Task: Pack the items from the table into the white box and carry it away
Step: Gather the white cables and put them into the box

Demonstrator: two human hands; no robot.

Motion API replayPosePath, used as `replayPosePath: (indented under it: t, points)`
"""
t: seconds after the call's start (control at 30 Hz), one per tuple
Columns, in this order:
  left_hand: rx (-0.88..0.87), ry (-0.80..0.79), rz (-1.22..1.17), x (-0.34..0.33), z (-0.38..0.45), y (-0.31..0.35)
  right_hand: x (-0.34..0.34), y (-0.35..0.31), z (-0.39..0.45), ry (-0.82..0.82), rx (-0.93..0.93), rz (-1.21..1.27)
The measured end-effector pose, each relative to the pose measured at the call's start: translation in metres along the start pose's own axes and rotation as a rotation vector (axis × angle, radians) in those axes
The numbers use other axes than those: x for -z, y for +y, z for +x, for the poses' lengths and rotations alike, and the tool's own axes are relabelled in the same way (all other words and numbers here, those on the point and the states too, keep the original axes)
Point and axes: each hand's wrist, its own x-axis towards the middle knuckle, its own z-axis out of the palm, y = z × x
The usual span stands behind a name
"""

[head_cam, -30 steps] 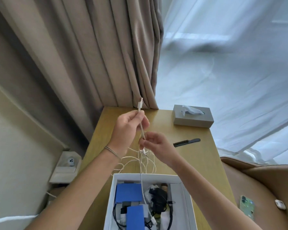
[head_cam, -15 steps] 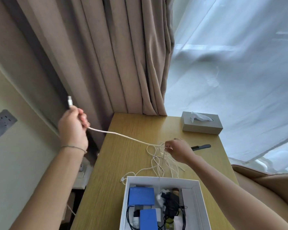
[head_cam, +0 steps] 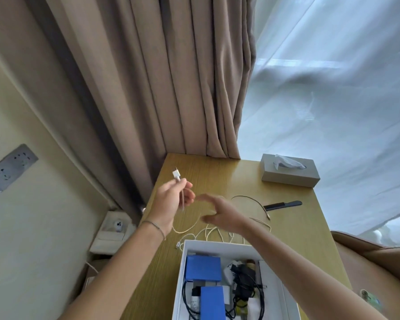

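Note:
My left hand (head_cam: 174,200) grips one end of a white cable (head_cam: 249,199) above the table's left edge, the plug sticking up past my fingers. The rest of the cable lies in loose loops on the wooden table (head_cam: 293,229), just beyond the white box (head_cam: 218,244). My right hand (head_cam: 222,214) hovers over those loops with fingers spread and blurred, holding nothing. The box sits at the near edge and holds two blue boxes (head_cam: 203,267), black cables and small items. A black comb (head_cam: 282,205) lies on the table to the right.
A grey tissue box (head_cam: 290,170) stands at the far right corner. Brown curtains (head_cam: 153,77) hang behind the table and sheer white ones to the right. A wall socket panel (head_cam: 8,168) is at the left, a brown armchair (head_cam: 379,257) at the right.
My left hand has swung back from the far left toward the table with the cable end. My right hand has let go of the cable and now hovers open above the loops.

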Motion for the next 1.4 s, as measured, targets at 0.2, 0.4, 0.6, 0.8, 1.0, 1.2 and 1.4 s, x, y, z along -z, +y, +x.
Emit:
replayPosePath:
  t: [0.2,0.4,0.6,0.8,1.0,1.2,1.4]
  points:
    - [0.053,-0.033,-0.536,0.007,-0.006,0.046,-0.034,-0.026,-0.001,-0.073,0.116,0.037]
    - [0.118,-0.12,-0.657,0.016,-0.02,0.07,-0.031,-0.061,0.012,0.166,0.272,0.197]
    - [0.092,-0.085,-0.569,0.048,-0.013,0.079,-0.035,-0.045,0.045,0.116,0.15,-0.186]
    - [0.059,0.227,-0.53,0.114,0.0,0.066,-0.001,0.033,0.057,0.08,-0.086,-0.552]
    - [0.069,0.381,-0.436,0.137,0.005,0.039,0.045,0.069,0.04,-0.097,-0.316,0.158]
    - [0.214,-0.058,-0.198,0.065,-0.004,-0.013,0.041,-0.016,0.024,0.042,-0.174,0.741]
    - [0.268,-0.074,-0.247,0.014,-0.002,-0.016,-0.002,-0.069,-0.01,-0.02,0.047,0.002]
